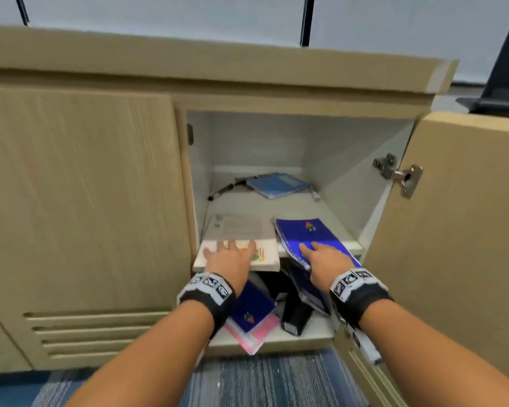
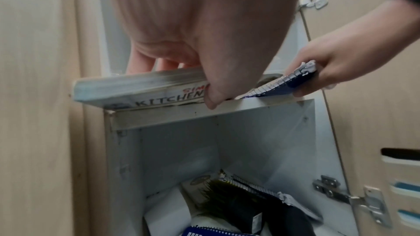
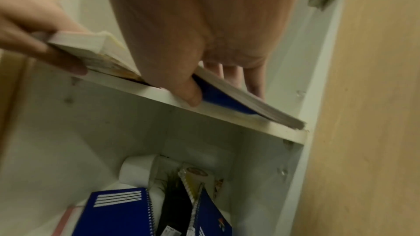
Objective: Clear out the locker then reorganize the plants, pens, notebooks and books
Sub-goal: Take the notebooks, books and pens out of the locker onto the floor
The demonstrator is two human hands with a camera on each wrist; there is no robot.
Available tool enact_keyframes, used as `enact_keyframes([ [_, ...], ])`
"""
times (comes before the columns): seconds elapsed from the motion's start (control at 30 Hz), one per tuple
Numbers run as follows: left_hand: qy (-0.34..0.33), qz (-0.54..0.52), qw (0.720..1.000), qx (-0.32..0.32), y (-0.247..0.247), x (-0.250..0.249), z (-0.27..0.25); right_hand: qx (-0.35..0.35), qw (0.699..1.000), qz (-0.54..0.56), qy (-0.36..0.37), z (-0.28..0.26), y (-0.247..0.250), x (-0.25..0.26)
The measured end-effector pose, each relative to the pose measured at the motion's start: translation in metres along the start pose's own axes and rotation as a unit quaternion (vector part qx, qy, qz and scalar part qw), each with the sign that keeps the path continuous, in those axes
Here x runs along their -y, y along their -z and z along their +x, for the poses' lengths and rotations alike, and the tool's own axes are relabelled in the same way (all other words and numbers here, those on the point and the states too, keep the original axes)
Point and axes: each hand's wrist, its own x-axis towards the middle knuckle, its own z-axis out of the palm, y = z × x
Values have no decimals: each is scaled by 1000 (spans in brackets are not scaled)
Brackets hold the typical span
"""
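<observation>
Two reaching arms: left hand (image 1: 229, 259) grips white book (image 1: 265, 257), right hand (image 1: 326, 259) blue notebook (image 1: 306, 233).

Both forearms are bare, no sleeves showing. Each wrist wears a black fabric band: left wristband (image 1: 207, 292), right wristband (image 1: 357, 290), each ringed with white blocks printed with black-and-white square marker patterns

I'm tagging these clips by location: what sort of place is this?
Probably an office: a low wood-look locker with its door open, striped carpet tiles, and a black office chair at the right.
</observation>
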Motion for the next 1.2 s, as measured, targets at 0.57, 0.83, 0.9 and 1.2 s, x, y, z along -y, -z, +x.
enact_keyframes([
  [0.57, -146, 33, 964, 219, -87, -6, -214, 252, 938, -47, 234, -93, -81, 84],
  [0.83, -11, 19, 965, 260, -189, 8, -186, 182, 968, -25, 173, -88, -167, 118],
  [0.9, -13, 1, 960, 278, -217, 5, -190, 245, 954, 1, 174, -94, -195, 125],
  [1.2, -77, -29, 949, 304, -225, -13, -191, 321, 937, 24, 137, -104, -227, 122],
])
